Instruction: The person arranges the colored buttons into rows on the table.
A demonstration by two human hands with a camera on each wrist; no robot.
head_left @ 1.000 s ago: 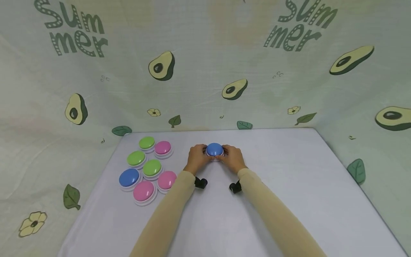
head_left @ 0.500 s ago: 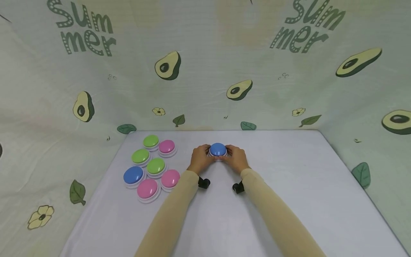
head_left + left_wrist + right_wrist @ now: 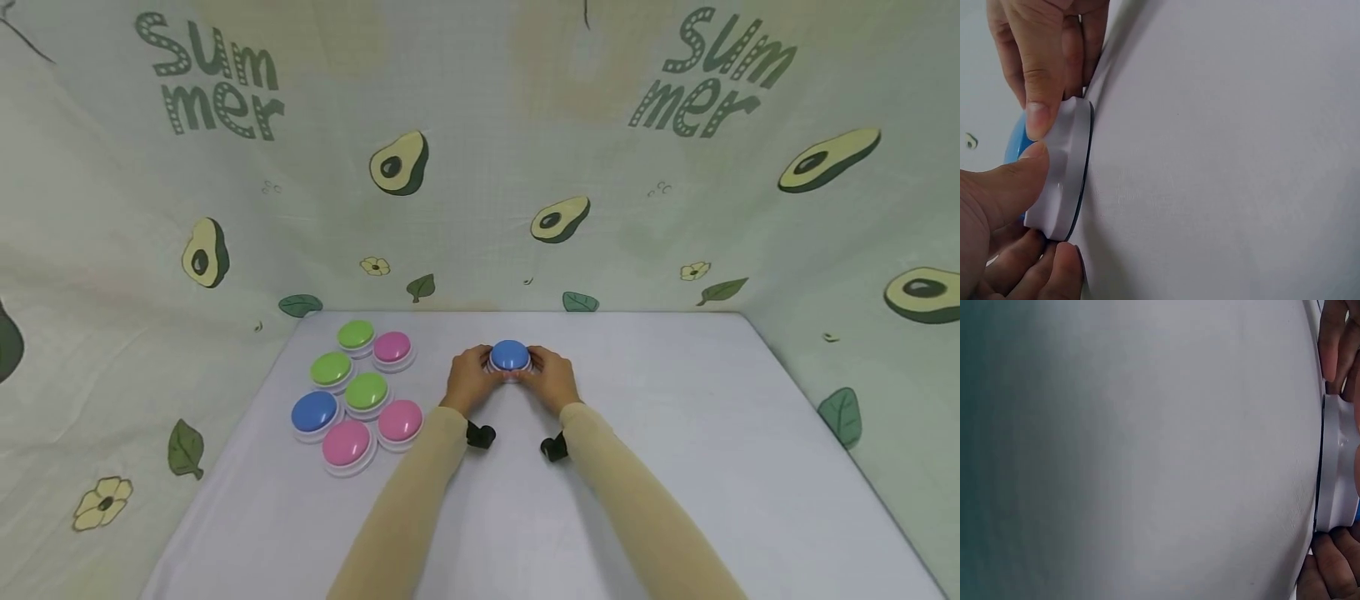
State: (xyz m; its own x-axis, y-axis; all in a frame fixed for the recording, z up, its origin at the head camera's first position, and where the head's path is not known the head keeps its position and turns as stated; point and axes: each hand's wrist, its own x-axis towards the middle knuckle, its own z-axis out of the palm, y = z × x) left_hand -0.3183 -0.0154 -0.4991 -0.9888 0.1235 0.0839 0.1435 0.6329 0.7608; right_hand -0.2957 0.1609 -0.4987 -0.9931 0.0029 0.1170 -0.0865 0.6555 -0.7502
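Note:
At the back middle of the table, a blue-domed push button [image 3: 510,355] on a white round base is held between both hands. My left hand [image 3: 468,382] grips its left side and my right hand [image 3: 553,381] its right side. Both thumbs lie across the near face of the white base [image 3: 1066,172], their tips close together, as the left wrist view shows. Curled fingers flank the base at either end in the right wrist view, where the dome is mostly cut off. Whether the base touches the table cannot be told.
Several more buttons stand in a cluster at the left: green [image 3: 367,391], pink [image 3: 347,442] and another blue one [image 3: 314,411]. The white table [image 3: 675,467] meets a printed cloth backdrop [image 3: 465,167] at its back edge. Black wrist cameras [image 3: 480,435] sit on both cuffs.
The head view has shifted a little, moving the whole scene slightly in the frame. Both hands keep the same grip on the blue button, and the cluster stands unchanged.

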